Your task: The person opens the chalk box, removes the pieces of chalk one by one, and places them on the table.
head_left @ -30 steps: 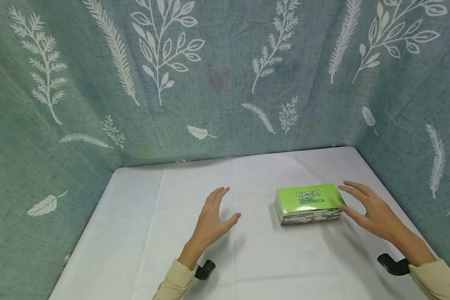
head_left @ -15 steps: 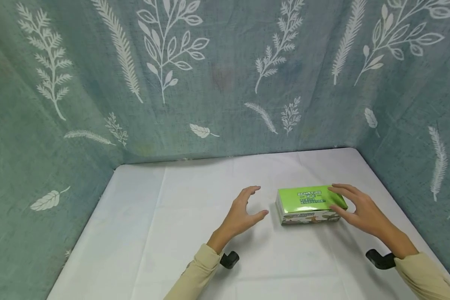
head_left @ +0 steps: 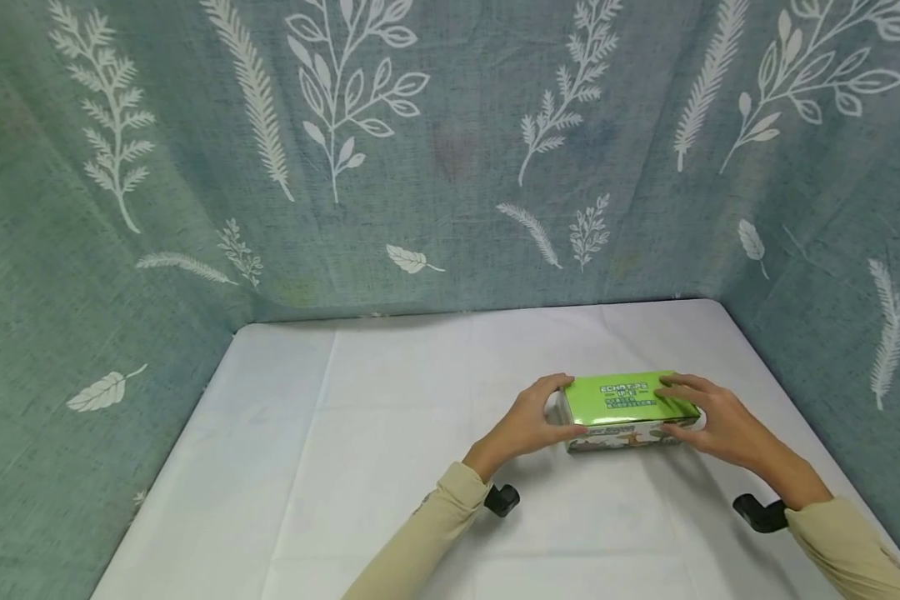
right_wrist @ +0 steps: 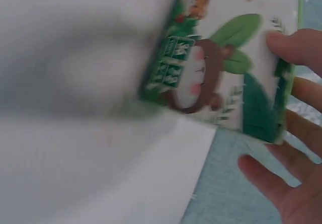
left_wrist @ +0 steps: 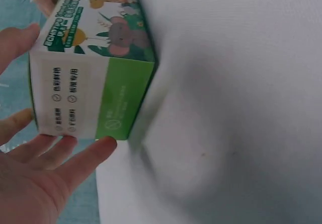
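Note:
A cardboard box with a glossy green lid and cartoon animals on its white sides sits on the right part of the table. At its left end, my left hand spans the corners, thumb at the front and fingers round the back. In the left wrist view, those fingertips meet the edge of the box's end face. My right hand grips the right end. The right wrist view has its thumb pressed on the printed front, the other fingers mostly behind the box.
A white cloth covers the table. Grey-green curtains with white leaf prints hang behind it and along both sides. Each wrist carries a small black camera mount.
My left hand has moved right across the table to the box's left end. The right hand has shifted left from beside the box onto its right end. The box has barely moved.

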Tool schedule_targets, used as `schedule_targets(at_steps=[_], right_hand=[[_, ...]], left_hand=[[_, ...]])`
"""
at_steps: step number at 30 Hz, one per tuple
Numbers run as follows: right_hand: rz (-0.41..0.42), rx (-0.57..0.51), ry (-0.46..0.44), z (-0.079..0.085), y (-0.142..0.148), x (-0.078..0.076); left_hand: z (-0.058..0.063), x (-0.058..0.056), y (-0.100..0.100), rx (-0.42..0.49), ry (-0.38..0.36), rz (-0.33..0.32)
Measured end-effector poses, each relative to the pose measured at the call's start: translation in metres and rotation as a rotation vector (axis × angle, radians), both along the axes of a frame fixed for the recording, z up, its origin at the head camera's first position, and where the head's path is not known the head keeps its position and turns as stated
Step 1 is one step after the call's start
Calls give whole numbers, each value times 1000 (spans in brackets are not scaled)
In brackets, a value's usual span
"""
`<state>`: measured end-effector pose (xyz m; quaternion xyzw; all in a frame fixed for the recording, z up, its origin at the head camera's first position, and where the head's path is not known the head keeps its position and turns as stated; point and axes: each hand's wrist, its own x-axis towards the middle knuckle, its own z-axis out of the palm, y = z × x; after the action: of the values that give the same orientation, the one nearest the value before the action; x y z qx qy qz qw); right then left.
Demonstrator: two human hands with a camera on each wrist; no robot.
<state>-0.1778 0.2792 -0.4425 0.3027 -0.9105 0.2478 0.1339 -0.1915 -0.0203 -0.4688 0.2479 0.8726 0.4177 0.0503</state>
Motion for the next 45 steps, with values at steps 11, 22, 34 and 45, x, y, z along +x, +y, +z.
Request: schedule_targets(at_steps=[11, 22, 34, 45], right_hand=[[39, -10, -43, 9, -1, -10], [75, 75, -76, 18, -3, -12], [105, 272, -256, 38, -13, -22], [46, 92, -108, 16, -4, -19]], left_hand=[[-11, -2, 3, 194, -128, 17], [-9, -7, 3, 247, -144, -33], [3, -12, 2, 115, -96, -58], [-4, -7, 7, 56, -10, 23]])
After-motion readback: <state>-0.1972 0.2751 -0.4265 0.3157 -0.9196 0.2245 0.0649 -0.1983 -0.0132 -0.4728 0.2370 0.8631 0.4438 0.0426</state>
